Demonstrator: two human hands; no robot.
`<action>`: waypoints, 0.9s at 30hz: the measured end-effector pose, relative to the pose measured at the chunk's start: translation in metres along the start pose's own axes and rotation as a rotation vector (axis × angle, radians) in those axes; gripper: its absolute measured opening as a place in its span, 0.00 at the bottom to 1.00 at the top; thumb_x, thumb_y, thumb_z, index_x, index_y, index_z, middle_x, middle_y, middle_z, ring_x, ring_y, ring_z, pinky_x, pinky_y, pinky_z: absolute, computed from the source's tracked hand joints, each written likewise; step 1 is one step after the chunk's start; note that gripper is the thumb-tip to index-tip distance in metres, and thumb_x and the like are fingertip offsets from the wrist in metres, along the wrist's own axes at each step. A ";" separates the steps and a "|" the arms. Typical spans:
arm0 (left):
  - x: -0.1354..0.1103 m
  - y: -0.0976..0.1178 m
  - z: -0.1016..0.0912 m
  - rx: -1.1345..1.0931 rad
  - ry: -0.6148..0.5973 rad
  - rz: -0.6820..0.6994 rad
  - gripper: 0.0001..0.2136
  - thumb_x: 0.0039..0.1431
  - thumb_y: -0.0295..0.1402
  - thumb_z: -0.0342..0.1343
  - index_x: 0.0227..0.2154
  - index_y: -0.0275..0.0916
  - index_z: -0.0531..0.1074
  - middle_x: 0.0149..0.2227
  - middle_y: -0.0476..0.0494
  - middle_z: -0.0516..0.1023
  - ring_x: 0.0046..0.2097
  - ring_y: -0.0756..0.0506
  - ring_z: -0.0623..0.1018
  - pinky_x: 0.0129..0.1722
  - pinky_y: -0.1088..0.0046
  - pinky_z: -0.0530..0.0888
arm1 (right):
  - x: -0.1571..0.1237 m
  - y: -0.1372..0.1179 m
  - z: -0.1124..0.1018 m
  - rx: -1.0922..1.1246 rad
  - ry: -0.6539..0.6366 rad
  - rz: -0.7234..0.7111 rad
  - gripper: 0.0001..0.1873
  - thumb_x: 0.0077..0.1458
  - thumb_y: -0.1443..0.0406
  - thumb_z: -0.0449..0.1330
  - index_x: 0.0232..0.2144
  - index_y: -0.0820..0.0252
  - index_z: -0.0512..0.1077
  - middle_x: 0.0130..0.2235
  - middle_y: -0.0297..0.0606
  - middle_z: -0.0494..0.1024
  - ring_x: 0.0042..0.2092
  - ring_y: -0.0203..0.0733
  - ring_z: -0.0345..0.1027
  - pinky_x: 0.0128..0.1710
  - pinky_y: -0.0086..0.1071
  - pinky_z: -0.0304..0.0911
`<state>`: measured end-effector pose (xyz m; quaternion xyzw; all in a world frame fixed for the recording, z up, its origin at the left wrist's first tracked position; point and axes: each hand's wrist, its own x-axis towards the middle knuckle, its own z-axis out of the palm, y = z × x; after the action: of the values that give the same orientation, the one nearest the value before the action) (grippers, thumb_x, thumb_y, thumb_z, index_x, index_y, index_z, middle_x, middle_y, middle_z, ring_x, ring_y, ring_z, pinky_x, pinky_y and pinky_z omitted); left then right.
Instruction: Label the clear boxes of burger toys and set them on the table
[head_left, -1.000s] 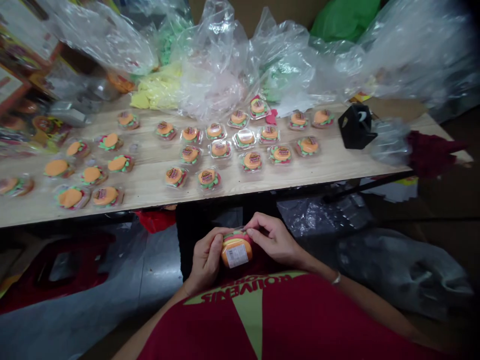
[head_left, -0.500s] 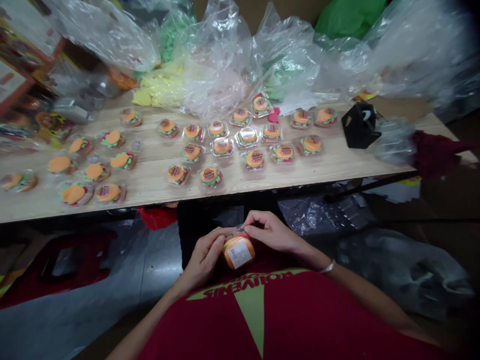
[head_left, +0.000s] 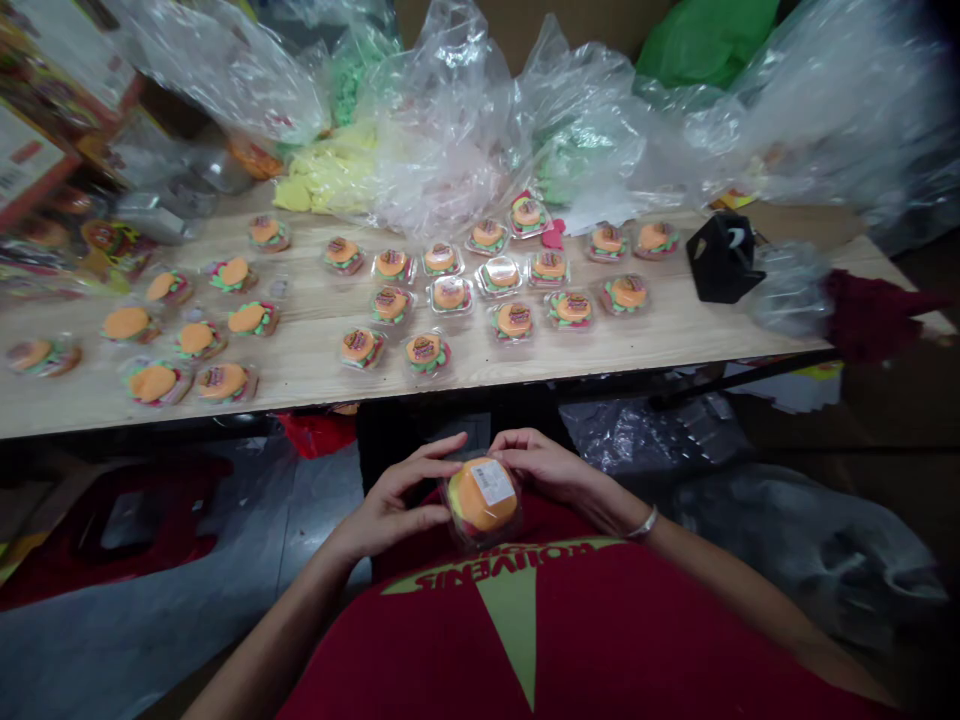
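Hanging right between both hands, the clear-cased burger (head_left: 474,510), no obvious long axis | right hand (head_left: 553,470) gripping its far right edge | left hand (head_left: 405,500) loosely spread, fingertips at its left side

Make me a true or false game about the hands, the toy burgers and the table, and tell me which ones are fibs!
1. The right hand touches the held burger. True.
2. The left hand is squeezed into a fist. False: the left hand has its fingers spread beside the held burger.
3. The sticker on the held burger is all black. False: the sticker is mostly white.
4. Other toy burgers sit on the table. True.
5. A silvery bracelet circles the right wrist. True.
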<state>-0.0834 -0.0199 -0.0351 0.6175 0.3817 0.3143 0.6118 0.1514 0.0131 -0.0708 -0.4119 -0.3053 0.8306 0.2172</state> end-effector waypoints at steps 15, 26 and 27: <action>0.042 -0.006 0.035 -0.373 0.442 -0.172 0.11 0.52 0.36 0.61 0.23 0.36 0.66 0.30 0.48 0.76 0.31 0.51 0.72 0.33 0.75 0.68 | -0.020 -0.008 0.002 -0.226 0.267 -0.469 0.10 0.58 0.61 0.52 0.37 0.57 0.71 0.39 0.37 0.74 0.42 0.41 0.67 0.44 0.34 0.62; 0.042 0.012 0.031 -0.186 0.322 -0.310 0.09 0.56 0.35 0.56 0.30 0.34 0.77 0.29 0.47 0.76 0.32 0.50 0.71 0.32 0.77 0.67 | -0.023 -0.006 0.015 -0.455 0.316 -0.591 0.09 0.58 0.63 0.56 0.38 0.59 0.73 0.35 0.37 0.71 0.37 0.38 0.67 0.38 0.32 0.63; 0.041 0.013 0.033 -0.181 0.324 -0.312 0.09 0.55 0.35 0.56 0.29 0.34 0.77 0.29 0.47 0.76 0.31 0.50 0.71 0.32 0.77 0.67 | -0.025 -0.006 0.015 -0.475 0.310 -0.595 0.08 0.58 0.64 0.55 0.37 0.59 0.73 0.35 0.37 0.71 0.37 0.38 0.67 0.38 0.32 0.62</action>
<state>-0.0327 -0.0014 -0.0273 0.4352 0.5357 0.3440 0.6366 0.1537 -0.0026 -0.0459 -0.4645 -0.5582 0.5660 0.3903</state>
